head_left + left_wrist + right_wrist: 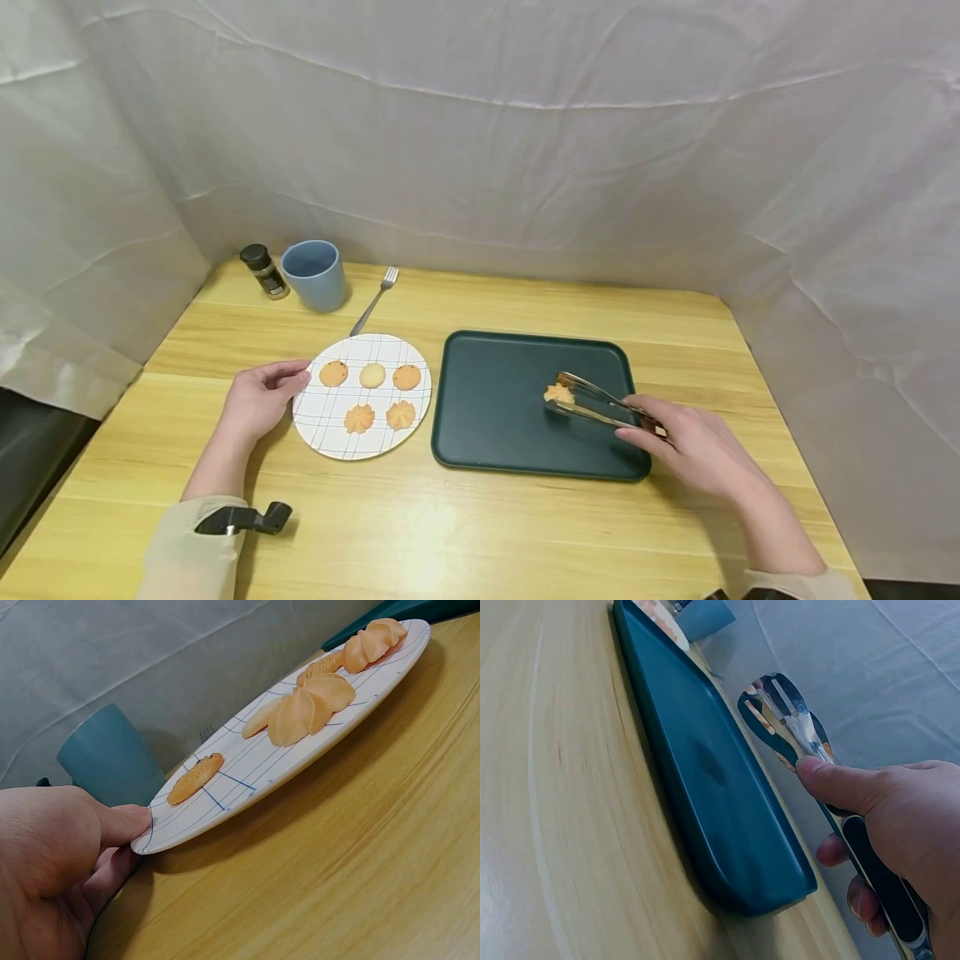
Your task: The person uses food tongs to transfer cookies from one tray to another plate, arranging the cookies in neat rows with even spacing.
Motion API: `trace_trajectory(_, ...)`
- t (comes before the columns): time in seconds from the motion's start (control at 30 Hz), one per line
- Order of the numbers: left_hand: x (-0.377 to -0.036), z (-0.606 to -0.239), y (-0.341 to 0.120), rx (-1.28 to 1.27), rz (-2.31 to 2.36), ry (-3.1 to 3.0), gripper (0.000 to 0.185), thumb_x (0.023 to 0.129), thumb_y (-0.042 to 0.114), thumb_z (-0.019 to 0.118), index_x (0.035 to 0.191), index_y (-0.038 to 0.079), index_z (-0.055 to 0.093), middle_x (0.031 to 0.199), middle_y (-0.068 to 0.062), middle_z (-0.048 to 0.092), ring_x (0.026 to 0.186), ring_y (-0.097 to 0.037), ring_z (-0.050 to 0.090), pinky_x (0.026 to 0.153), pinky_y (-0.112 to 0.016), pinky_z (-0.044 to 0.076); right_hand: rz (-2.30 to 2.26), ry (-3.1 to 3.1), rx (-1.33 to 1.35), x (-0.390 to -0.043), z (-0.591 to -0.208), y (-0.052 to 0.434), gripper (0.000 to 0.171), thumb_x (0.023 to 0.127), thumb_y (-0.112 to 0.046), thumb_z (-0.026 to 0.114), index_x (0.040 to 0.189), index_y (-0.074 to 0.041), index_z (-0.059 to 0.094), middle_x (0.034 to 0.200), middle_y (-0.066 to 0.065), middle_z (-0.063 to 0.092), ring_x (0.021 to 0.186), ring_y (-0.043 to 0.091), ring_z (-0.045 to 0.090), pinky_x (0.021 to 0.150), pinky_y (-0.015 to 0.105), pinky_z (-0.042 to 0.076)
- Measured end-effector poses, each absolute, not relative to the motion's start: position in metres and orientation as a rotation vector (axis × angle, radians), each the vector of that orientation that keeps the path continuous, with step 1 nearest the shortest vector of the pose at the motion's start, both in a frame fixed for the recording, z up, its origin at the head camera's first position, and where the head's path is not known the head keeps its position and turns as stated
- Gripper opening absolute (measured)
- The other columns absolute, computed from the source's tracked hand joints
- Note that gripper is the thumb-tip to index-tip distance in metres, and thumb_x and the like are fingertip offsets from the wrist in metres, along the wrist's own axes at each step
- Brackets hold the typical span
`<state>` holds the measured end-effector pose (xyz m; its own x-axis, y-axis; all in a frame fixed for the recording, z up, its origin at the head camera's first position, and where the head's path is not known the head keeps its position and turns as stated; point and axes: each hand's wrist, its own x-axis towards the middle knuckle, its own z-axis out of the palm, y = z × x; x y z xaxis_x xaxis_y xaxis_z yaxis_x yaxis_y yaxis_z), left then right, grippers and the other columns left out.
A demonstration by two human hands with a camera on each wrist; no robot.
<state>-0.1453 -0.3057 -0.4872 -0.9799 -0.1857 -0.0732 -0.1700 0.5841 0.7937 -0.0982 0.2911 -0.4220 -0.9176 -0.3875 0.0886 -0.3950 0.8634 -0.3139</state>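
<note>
A white grid-patterned plate (324, 421) (247, 776) with several cookies (359, 417) lies left of a dark green tray (487, 417) (705, 761). My left hand (258, 398) (56, 855) holds the plate's left rim, thumb on the edge. My right hand (693, 450) (889, 832) grips metal tongs (600, 404) (791, 724) over the tray. The tongs' tips pinch a swirl cookie (558, 393) just above the tray's surface.
At the back left of the wooden table (480, 533) stand a blue cup (315, 273) (109, 761) and a small dark-capped spice jar (264, 270). A fork (373, 300) lies beside the cup. White cloth walls surround the table on three sides.
</note>
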Motion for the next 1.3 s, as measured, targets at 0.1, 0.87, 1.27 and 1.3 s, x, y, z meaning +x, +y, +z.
trace_trajectory(0.1,-0.145,-0.487,-0.306,0.314,-1.383,-2.781,0.042,0.107,0.035,0.066,0.135,0.004,0.072,0.126,-0.018,0.073,0.104,-0.019,0.062,0.079,-0.019,0.048,0.520,-3.006,0.660,-0.100,-0.420,0.287,0.043,0.101,-0.055,0.068,0.130,-0.024,0.070,0.081,-0.023,0.055,0.064,0.001,0.048,0.058,0.027,0.038)
trace_trajectory(0.87,-0.145,-0.488,-0.306,0.312,-1.392,-2.773,0.042,0.107,0.034,0.066,0.136,0.004,0.071,0.127,-0.018,0.072,0.107,-0.022,0.062,0.080,-0.019,0.047,0.526,-3.009,0.759,-0.112,-0.424,0.257,0.050,0.100,-0.061,0.064,0.133,-0.024,0.069,0.078,-0.023,0.054,0.063,0.001,0.048,0.059,0.027,0.041)
trace_trajectory(1.27,-0.145,-0.488,-0.305,0.346,-1.415,-2.780,0.044,0.108,0.036,0.064,0.137,0.004,0.071,0.129,-0.018,0.071,0.111,-0.026,0.061,0.084,-0.024,0.047,0.522,-2.989,0.857,-0.118,-0.423,0.235,0.052,0.101,-0.062,0.062,0.135,-0.023,0.070,0.080,-0.023,0.054,0.064,-0.001,0.048,0.057,0.027,0.041)
trace_trajectory(1.3,-0.145,-0.488,-0.305,0.348,-1.415,-2.781,0.043,0.108,0.036,0.064,0.137,0.004,0.070,0.129,-0.018,0.071,0.112,-0.026,0.061,0.084,-0.024,0.047,0.523,-2.987,0.867,-0.119,-0.423,0.233,0.052,0.101,-0.062,0.062,0.135,-0.023,0.070,0.080,-0.023,0.053,0.064,-0.001,0.047,0.057,0.027,0.040)
